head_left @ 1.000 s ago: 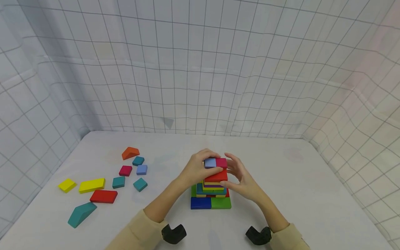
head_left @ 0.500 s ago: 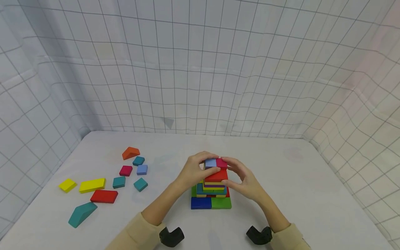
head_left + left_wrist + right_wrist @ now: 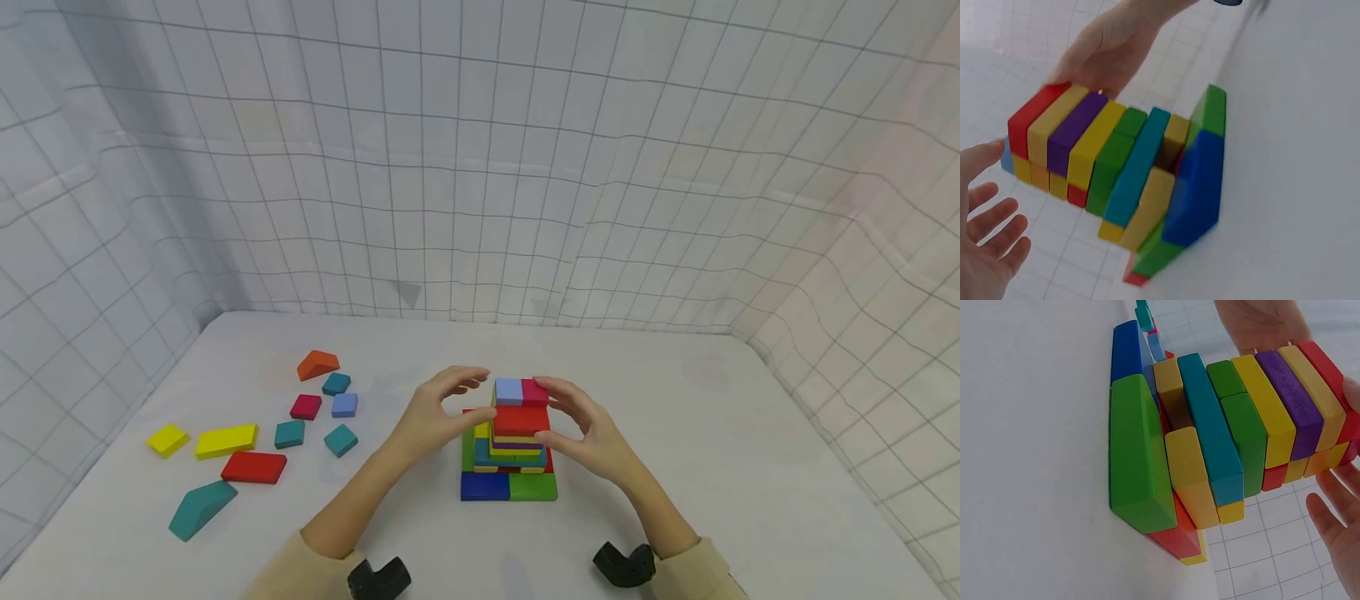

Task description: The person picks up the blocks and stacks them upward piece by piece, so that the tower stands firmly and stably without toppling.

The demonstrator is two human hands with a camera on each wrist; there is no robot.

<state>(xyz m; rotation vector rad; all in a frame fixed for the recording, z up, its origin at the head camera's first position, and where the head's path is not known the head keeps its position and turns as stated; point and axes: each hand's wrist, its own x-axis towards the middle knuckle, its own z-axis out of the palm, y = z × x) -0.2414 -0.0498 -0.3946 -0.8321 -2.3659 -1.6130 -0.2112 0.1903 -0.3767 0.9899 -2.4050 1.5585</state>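
Observation:
A tower of coloured wooden blocks (image 3: pixel 520 420) stands in the middle of the table, on a wider base with blue and green blocks in front. Light blue and crimson blocks (image 3: pixel 535 392) lie side by side at its top back, behind a red block. My left hand (image 3: pixel 431 421) is just left of the tower, fingers spread and holding nothing; the left wrist view shows a small gap beside the upper blocks. My right hand (image 3: pixel 596 437) curves around the tower's upper right side. Its thumb touches the red block (image 3: pixel 1329 381) and its index finger the crimson block.
Loose blocks lie on the left of the table: an orange one (image 3: pixel 318 364), several small teal, crimson and light blue ones, two yellow ones, a red one (image 3: pixel 254 467) and a larger teal one (image 3: pixel 202 508). A white gridded curtain (image 3: pixel 480 167) surrounds the table (image 3: pixel 720 433).
My left hand has let go of the top blocks and moved left. My right index finger has come down onto the crimson block. The tower stands as before.

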